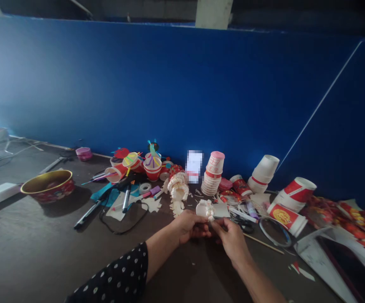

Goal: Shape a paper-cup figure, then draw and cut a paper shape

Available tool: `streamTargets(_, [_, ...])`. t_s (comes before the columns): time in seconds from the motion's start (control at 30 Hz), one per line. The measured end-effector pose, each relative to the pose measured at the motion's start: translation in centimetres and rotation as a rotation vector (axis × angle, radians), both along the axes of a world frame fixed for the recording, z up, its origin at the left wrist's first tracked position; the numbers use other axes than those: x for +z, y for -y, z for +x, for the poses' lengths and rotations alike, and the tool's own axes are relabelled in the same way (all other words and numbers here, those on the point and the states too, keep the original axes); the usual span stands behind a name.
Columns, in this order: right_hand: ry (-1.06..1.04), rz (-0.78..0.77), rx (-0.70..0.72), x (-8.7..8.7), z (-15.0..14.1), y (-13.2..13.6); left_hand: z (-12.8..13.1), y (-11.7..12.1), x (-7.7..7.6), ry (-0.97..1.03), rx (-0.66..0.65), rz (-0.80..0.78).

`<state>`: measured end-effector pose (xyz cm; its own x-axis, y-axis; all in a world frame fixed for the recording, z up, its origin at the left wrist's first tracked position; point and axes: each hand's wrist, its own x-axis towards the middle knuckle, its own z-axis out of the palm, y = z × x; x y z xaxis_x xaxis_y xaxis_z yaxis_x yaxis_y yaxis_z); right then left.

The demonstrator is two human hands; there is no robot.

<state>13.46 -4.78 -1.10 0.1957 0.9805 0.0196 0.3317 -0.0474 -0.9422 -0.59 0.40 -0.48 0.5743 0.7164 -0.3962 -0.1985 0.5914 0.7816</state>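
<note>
The white paper piece (209, 208), with a knobbly, curled strip along it, sits at the front of the tabletop (176, 277), between the person's two hands. The left hand (192, 227) has its thumb laid along the lower end, fingers curled beneath; the right hand (229, 236) closes thumb and forefinger near the same end, though whether both truly grip it I cannot tell. Too hard a pinch could flatten the curls, since they look thin and light; uneven pulls from the two sides could tear the strip or work it loose (if glue holds it, which does not show).

Just beyond, the frilly white cup figure (178, 187) stands close enough for a stray left knuckle to crush its ruffles. Behind, the tall cup stack (213, 174) could topple if bumped. To the right, the thin stick (264, 244) lies near the right wrist, where a sweep could roll it.
</note>
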Motion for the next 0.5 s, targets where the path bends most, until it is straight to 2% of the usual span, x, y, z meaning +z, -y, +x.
streamTargets(0.23, [0.069, 0.03, -0.006, 0.01, 0.02, -0.11, 0.13, 0.13, 0.12, -0.021, -0.015, 0.006])
streamTargets(0.5, [0.051, 0.075, 0.019, -0.11, 0.06, 0.01, 0.24, 0.4, 0.48, 0.017, -0.036, -0.092])
